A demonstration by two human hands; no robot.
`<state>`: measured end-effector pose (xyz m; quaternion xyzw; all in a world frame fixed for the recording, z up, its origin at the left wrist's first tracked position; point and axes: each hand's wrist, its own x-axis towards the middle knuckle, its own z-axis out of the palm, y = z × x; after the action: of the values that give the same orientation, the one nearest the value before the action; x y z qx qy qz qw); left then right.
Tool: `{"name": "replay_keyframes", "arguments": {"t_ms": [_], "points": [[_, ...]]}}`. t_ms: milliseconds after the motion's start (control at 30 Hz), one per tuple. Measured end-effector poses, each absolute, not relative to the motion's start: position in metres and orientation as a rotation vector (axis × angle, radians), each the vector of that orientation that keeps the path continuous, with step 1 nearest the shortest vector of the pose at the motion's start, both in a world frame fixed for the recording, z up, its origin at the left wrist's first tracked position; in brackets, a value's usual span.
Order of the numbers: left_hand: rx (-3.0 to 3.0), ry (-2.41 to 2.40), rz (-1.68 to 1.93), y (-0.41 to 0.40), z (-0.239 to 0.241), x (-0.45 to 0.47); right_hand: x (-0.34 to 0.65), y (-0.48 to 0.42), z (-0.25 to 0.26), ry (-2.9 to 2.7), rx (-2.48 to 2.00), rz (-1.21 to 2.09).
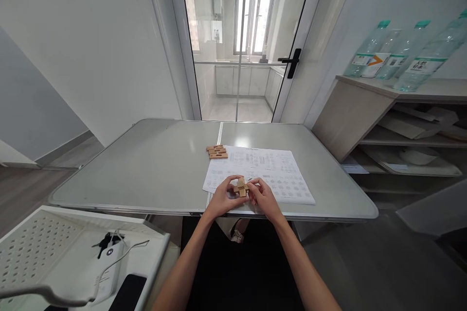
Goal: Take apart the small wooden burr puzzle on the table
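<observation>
From the head camera, a pale grey tabletop (153,165) with rounded corners and a seam down its middle fills the centre of the room. A printed sheet (277,175) of diagrams lies on its near right half, reaching the near edge. At the sheet's far left corner sit a few loose wooden pieces (217,151), stacked side by side and touching.

Above the sheet's near edge, the left hand (222,198) and the right hand (263,196) meet around a small wooden puzzle (241,187). The fingers of both hands are clamped on it, left from the left side and right from the right, holding it just over the paper.

Behind the tabletop a glass door (244,39) with a black handle (293,62) shows a tiled room with white cabinets and a window. To the right, a light wooden shelf unit (350,112) carries plastic water bottles (397,51) on top and flat cardboard on its shelves. At lower left, a white perforated tray (32,248) holds a white power bank (109,265) with cable and a dark phone (127,294).
</observation>
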<state>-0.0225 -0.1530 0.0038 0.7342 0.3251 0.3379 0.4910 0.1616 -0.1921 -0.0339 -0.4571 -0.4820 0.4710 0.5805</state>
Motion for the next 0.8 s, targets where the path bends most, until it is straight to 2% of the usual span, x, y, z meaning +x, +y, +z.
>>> {"name": "replay_keyframes", "arguments": {"t_ms": [800], "points": [[1.852,0.875,0.992,-0.1578,0.0087,-0.0233,0.1630,-0.1918,-0.0276,-1.327,-1.057,1.187]]}}
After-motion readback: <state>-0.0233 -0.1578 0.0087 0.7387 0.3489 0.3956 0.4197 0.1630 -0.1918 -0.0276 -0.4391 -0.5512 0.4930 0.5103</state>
